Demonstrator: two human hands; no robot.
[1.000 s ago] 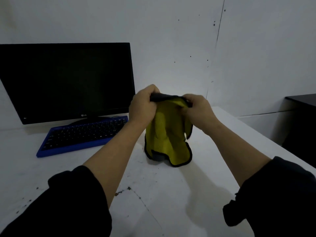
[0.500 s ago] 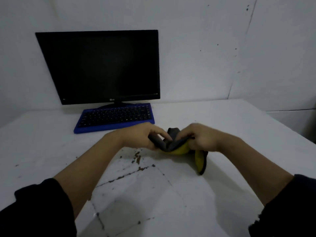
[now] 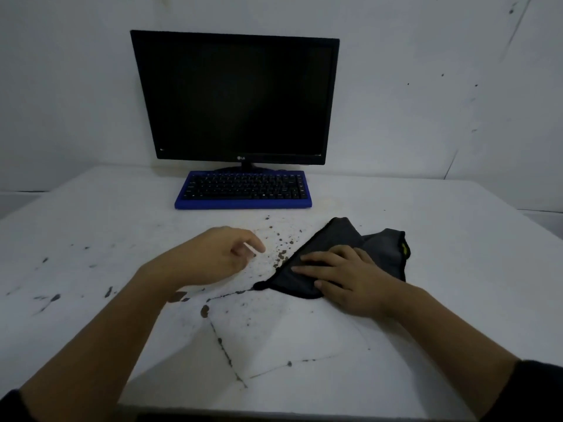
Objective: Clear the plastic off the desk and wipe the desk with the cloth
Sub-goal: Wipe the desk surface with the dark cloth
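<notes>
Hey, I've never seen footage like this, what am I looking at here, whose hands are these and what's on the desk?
This is one picture from a camera worn on a person's head, looking forward and down, so the two bare arms are the wearer's own. There is no machine. The right hand lies flat on a dark cloth spread on the white desk, pressing it down rather than gripping it. The left hand is beside it, empty, fingers loosely curled. Dark specks and stains dot the desk between the hands. At the back stand a switched-off monitor and a blue keyboard.
</notes>
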